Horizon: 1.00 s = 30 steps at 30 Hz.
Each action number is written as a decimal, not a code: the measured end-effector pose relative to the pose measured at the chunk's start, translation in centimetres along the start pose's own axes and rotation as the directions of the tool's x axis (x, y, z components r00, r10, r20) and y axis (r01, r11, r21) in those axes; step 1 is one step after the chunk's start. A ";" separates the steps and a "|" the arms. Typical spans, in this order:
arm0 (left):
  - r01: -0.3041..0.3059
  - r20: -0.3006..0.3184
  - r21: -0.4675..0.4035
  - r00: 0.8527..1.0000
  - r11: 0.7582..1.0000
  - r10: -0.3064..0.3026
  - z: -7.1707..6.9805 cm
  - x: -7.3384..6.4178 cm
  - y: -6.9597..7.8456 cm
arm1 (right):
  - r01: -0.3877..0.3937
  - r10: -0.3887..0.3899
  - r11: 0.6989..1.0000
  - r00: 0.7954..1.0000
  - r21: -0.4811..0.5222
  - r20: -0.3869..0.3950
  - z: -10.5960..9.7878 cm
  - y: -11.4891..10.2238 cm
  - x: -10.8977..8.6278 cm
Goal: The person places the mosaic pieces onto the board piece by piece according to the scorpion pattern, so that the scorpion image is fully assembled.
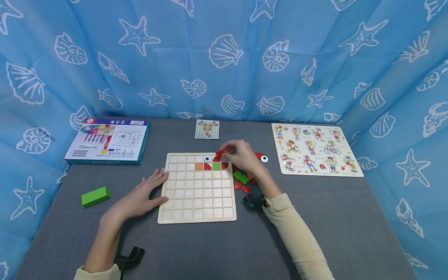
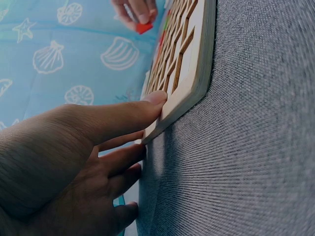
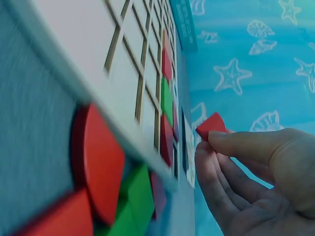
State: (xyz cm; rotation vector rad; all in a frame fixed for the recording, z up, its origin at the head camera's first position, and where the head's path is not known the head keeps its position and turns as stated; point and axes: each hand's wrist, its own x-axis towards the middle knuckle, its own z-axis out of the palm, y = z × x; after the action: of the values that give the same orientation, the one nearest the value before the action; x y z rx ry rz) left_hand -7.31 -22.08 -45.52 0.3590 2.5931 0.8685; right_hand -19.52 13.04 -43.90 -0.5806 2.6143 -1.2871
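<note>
A wooden grid board (image 1: 197, 203) lies on the grey table. My left hand (image 1: 142, 197) rests at its left edge, thumb on the rim and fingers fairly straight. Over the board's far right corner, my right hand (image 1: 241, 156) pinches a red quarter-round tile (image 3: 212, 126) between thumb and fingertips, raised above the board. In the upper rows sit an orange square (image 1: 199, 166), a green square (image 1: 217, 166), an eye tile (image 1: 207, 158) and red rounded tiles (image 1: 207, 166). Partly behind the right hand, the far right cells are hidden.
Loose green tiles (image 1: 240, 177) and red tiles (image 1: 245, 189) lie right of the board, with another eye tile (image 1: 264, 159). A pattern card (image 1: 207, 136) lies behind. A box (image 1: 108, 142) and green block (image 1: 95, 196) are left; a picture puzzle (image 1: 316, 149) is right.
</note>
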 end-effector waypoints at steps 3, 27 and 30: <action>0.004 0.004 -0.006 1.000 1.000 -0.004 0.0 0.0 0.0 | 0.011 -0.012 0.999 0.999 0.036 0.049 0.7 -0.6 0.2; -0.028 -0.004 -0.029 1.000 0.999 0.028 -0.2 -0.2 0.1 | 0.148 -0.125 0.985 0.964 -0.085 0.236 6.1 -5.0 3.2; -0.030 -0.008 -0.027 1.000 0.999 0.030 -0.2 -0.2 0.1 | 0.141 -0.111 0.984 0.964 -0.113 0.242 6.4 -5.2 3.2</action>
State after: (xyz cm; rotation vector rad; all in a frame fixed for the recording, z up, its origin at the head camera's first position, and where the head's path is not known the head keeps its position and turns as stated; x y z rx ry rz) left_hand -7.19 -22.17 -45.21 0.3887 2.5860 0.9158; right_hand -19.04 4.16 -43.64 -0.8771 2.5093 -1.0144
